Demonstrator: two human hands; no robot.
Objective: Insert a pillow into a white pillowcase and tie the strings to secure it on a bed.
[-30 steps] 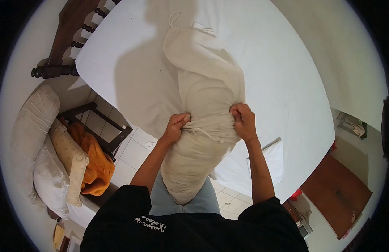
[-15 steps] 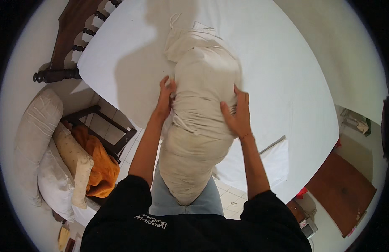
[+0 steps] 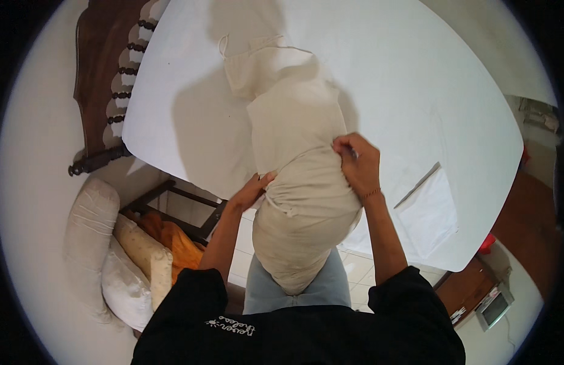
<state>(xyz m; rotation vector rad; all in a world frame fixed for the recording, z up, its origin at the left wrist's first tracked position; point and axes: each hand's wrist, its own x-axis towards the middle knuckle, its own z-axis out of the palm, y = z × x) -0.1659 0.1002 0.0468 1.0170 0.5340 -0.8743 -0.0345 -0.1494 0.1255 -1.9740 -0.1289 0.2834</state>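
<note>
A beige bolster lies lengthwise before me, its near end against my lap and its far part on the bed. Its cloth cover is smooth and flattish over the far part and gathered in folds around the middle. A drawstring loop sticks out at the cover's far left corner, and a short cord shows below the folds. My left hand is closed on the cover's left edge, thumb on top. On the right edge, slightly farther away, my right hand pinches the cloth between bent fingers.
A white-sheeted bed spreads ahead, with a dark wooden headboard at left. A folded white cloth lies near its right front edge. Pillows, another bolster and orange fabric are piled at lower left.
Both hands have moved from resting loosely beside the bolster to gripping its cover, with the left hand nearer to me. The cover's far part now looks flatter and smoother. My view has shifted.
</note>
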